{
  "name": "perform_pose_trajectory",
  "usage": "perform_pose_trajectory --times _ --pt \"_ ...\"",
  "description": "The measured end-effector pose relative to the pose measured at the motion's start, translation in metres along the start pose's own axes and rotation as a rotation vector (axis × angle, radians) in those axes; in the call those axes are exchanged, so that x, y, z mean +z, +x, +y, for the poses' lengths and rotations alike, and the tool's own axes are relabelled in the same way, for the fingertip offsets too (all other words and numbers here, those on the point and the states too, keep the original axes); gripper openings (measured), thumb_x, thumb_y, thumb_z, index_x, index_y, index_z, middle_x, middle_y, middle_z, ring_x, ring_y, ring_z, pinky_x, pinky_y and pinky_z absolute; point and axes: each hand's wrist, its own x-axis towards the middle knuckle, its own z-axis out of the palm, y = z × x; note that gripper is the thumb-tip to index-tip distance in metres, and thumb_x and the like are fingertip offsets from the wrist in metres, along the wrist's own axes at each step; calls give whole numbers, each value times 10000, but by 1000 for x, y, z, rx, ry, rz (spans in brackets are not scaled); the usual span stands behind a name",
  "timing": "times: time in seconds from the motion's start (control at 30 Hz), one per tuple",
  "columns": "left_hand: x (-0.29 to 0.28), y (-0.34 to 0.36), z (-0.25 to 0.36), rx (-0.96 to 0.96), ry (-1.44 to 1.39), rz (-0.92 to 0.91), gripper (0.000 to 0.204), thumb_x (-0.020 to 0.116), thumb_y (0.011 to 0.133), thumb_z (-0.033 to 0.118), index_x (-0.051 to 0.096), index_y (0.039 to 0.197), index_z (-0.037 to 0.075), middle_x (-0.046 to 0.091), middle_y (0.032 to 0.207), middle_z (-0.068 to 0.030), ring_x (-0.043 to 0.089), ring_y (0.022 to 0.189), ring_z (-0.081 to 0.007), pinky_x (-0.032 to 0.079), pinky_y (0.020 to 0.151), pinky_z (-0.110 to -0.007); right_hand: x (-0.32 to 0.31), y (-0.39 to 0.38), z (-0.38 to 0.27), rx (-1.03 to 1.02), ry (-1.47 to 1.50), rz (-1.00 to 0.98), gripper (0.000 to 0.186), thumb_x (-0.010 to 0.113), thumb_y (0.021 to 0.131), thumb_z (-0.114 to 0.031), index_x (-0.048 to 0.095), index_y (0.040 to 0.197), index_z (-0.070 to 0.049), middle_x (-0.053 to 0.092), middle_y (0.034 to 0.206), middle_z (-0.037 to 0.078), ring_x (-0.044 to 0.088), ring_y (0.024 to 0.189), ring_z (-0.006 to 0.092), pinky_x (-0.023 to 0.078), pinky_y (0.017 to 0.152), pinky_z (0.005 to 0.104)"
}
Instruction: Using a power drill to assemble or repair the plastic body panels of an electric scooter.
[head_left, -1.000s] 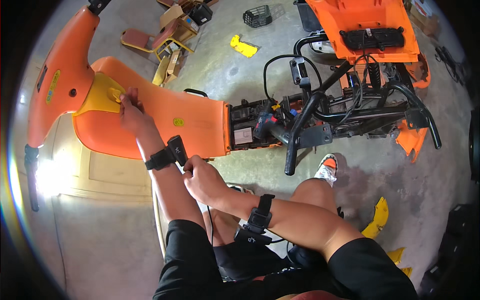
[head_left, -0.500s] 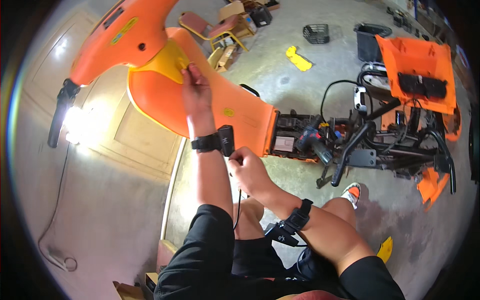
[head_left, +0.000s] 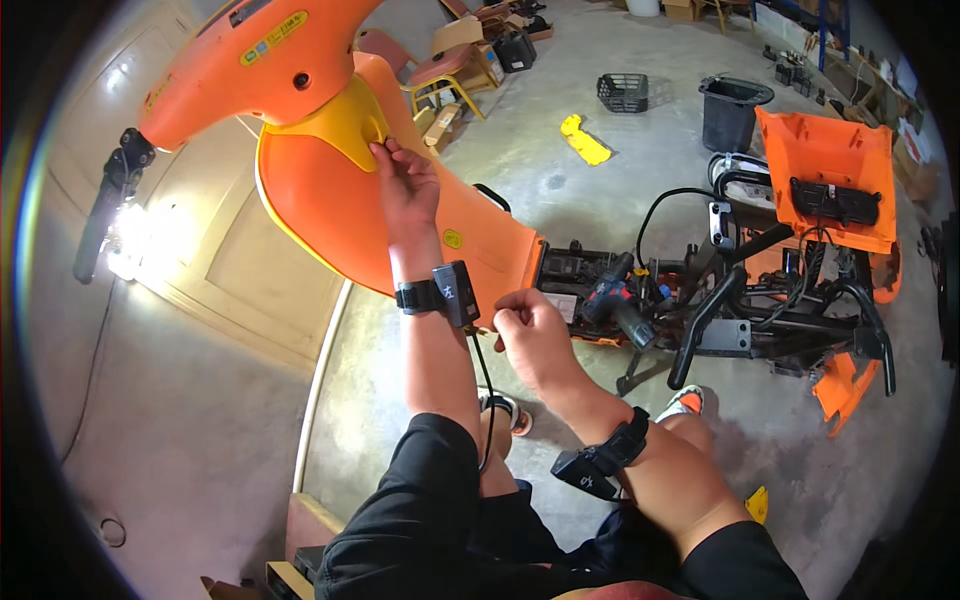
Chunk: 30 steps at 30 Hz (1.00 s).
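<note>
Single view: left head-worn fisheye, looking down and forward over near hands (head_left: 408, 190), floor (head_left: 640, 150) beyond.

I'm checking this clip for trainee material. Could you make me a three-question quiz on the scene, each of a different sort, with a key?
1. Multiple choice: what is at the yellow panel on the front of the orange scooter body?
A) the left hand
B) the right hand
C) both hands

2. True or false: the blue-and-black power tool lies on the exposed frame.

3. Short answer: which black container stands nearest to the yellow piece on the floor beyond the scooter body?

Key
1. A
2. True
3. The crate with open slots in its sides
</note>
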Motion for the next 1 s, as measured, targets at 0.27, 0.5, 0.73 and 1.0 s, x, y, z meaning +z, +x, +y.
perform_pose_trajectory --times 0.27,0.5,0.73,1.0 --pt "-24 14 10 -104 -56 -53 261 588 919 277 569 978 24 607 767 6 506 635 -75 371 562 -222 -63 18 24 -16 -561 131 183 575 808 -146 586 907 7 644 753 141 635 716 269 481 656 357" --pt "-27 17 9 -110 -193 -40 134 618 907 200 588 955 80 641 826 -33 465 575 -61 341 536 -210 -145 41 68 -36 -1276 195 372 605 783 -164 534 1079 50 627 980 226 609 933 374 473 841 437" --pt "-9 -3 -7 201 -61 -59 153 579 920 105 561 1071 123 606 767 31 456 517 -32 361 435 -168 -147 111 120 -27 -1823 211 841 755 708 -348 342 1357 -10 390 1350 230 377 1252 402 321 1039 480" --pt "-14 9 -16 70 -279 22 146 675 868 164 596 958 81 655 853 -40 458 564 -49 338 534 -204 -157 164 132 436 -1914 -39 1246 845 618 -408 0 1491 -132 257 1373 369 382 1236 494 373 982 538"
